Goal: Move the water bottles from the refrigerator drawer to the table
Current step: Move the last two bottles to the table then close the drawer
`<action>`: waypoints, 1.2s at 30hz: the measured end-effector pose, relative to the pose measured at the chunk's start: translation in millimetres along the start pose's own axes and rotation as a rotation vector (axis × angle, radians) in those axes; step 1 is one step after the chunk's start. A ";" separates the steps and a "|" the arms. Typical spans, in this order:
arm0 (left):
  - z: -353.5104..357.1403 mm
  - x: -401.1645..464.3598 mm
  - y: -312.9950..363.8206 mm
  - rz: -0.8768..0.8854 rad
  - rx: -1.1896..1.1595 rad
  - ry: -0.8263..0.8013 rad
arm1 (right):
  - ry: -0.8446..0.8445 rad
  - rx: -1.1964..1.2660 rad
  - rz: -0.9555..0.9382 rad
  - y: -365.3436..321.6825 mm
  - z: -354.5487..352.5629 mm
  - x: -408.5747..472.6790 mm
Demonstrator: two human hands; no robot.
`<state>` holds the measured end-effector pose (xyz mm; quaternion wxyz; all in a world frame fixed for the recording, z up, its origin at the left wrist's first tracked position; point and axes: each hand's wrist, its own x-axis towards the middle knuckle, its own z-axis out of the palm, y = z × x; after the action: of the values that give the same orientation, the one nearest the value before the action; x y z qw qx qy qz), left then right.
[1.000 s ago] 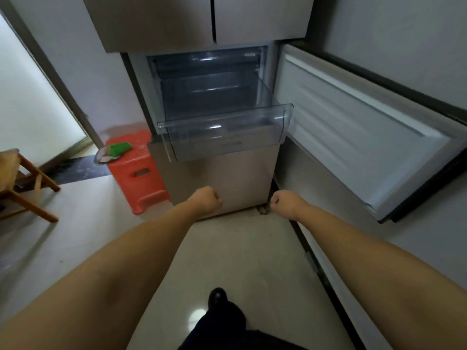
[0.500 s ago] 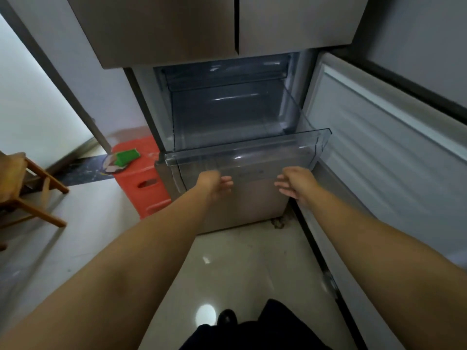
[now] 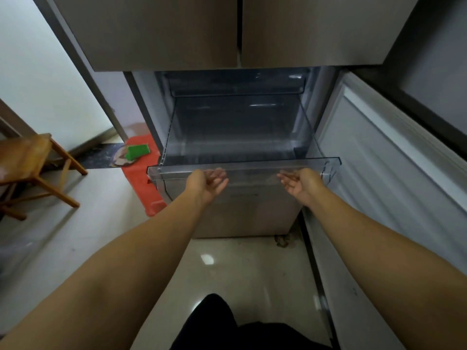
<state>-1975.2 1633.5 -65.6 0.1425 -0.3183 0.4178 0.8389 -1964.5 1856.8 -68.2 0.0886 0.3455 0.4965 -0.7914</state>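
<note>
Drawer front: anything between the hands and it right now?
Nothing visible. The left hand and right hand are open, palms up, right at the clear drawer front, below its top edge. No bottles show in the drawer, and no table is in view.

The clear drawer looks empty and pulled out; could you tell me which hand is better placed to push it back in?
Neither clearly, I think. The left hand and right hand are both open, palms up, just under the front lip of the clear drawer, evenly spaced. Pushing with both looks most sensible.
</note>
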 end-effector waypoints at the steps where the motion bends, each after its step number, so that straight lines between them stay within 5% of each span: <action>1: 2.7 4.4 0.0 0.023 -0.001 0.001 | -0.006 0.008 -0.004 -6.1 2.9 6.2; 25: 86.4 201.1 113.8 0.279 0.392 0.015 | -0.034 -0.340 -0.213 -111.9 101.0 191.9; 36: 87.7 218.5 120.1 0.345 0.543 0.034 | -0.025 -0.422 -0.249 -114.9 102.1 197.3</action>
<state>-2237.6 1623.8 -95.7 0.0711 -0.2071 0.6764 0.7032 -2214.0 1866.8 -82.9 0.0665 0.2457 0.6885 -0.6791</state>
